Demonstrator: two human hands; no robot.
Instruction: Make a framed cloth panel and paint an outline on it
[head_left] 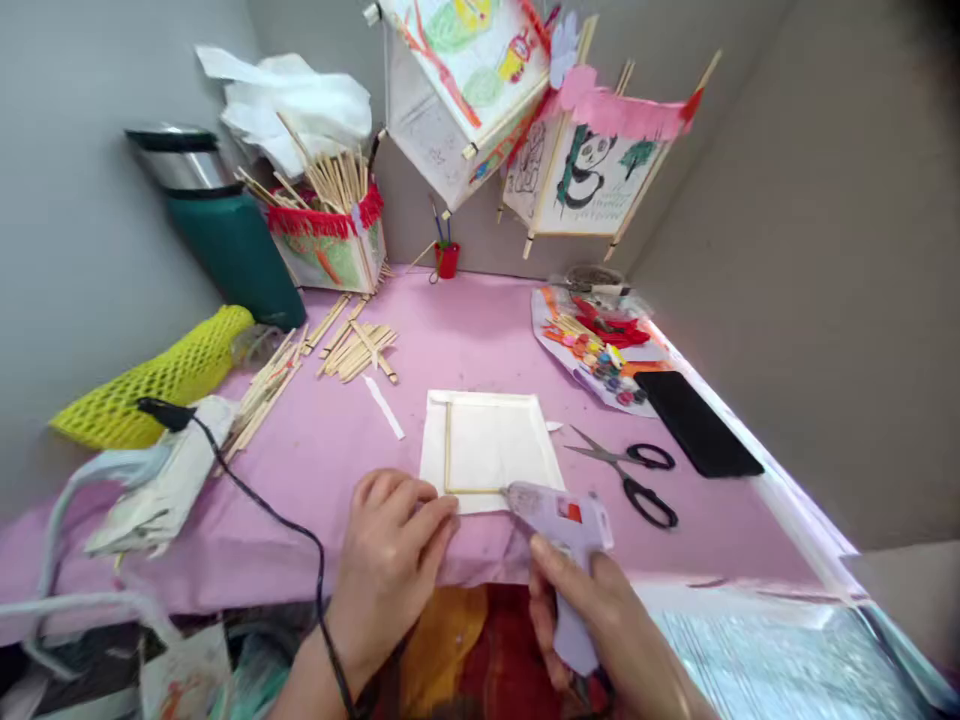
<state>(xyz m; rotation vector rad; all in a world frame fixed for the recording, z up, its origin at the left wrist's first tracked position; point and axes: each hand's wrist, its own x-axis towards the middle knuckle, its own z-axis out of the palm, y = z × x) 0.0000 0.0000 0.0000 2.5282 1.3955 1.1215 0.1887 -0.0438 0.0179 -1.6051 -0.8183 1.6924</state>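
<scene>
Right hand [592, 600] gripped the glue gun [551, 515]; sideways nozzle [511, 492] slippage risked burning the left hand [394, 555], grip indeterminable.

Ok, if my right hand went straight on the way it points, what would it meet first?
Probably the thin stick along the near edge of the white paper: the glue gun in your right hand has its nozzle at that stick's end. Whether they touch is unclear.

Your lilac glue gun [574, 530] is slanting, its nozzle meeting the near stick [476, 491] on your white paper square [499, 440], which is lying flat.
</scene>
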